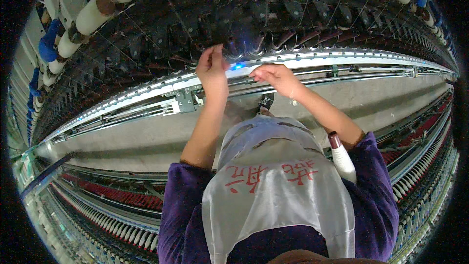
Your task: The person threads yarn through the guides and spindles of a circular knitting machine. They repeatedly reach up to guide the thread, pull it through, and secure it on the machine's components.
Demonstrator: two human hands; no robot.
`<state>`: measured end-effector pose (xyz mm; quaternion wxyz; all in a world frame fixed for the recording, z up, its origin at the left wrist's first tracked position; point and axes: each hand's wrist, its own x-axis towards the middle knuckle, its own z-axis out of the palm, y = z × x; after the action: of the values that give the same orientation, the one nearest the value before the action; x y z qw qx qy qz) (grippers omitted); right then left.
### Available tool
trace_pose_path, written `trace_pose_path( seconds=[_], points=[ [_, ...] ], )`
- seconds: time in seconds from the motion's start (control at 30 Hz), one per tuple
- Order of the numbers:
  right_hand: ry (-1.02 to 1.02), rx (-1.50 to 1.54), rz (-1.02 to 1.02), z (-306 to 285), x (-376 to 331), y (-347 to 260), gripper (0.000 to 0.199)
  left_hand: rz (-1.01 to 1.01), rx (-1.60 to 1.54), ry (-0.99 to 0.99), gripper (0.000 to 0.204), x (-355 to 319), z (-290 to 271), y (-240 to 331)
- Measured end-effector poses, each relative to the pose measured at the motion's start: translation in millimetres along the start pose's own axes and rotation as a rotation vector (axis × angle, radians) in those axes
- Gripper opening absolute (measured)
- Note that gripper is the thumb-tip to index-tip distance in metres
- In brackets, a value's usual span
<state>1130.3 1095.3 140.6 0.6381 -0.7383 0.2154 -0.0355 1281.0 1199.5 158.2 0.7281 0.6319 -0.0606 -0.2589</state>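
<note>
My left hand [213,68] is raised to the row of spindles on a spinning machine, in front of the pale rail [293,60]. Its fingers are bent and pinched together; anything between them is too small to make out. To its right, my right hand [277,77] hovers just on my side of the rail, thumb and forefinger pressed together. A thread may be in that pinch, but I cannot tell. A small blue light [238,66] glows on the rail between both hands. By my right elbow a white yarn bobbin [344,163] with a brown end leans against the apron.
White yarn bobbins [93,13] hang along the machine's top, with threads running down to the spindles. A carriage bracket [185,100] sits on the lower rails. Behind me, across the grey floor [117,149], stands another machine with rows of white bobbins [122,230].
</note>
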Motion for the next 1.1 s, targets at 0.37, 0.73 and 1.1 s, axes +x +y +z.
trace_pose_path(
  seconds=[0.37, 0.73, 1.1],
  points=[
    [0.178, -0.096, -0.126, -12, -23, -45, 0.024, 0.213, 0.819, -0.155, 0.015, -1, -77, -77],
    [0.200, 0.077, -0.028, -16, -67, -84, 0.029, 0.127, 0.708, -0.220, 0.045, -27, -58, -125],
    [0.143, 0.043, 0.077, 1, -64, -82, 0.027, 0.132, 0.783, -0.292, 0.063, 14, -33, -141]
  ],
)
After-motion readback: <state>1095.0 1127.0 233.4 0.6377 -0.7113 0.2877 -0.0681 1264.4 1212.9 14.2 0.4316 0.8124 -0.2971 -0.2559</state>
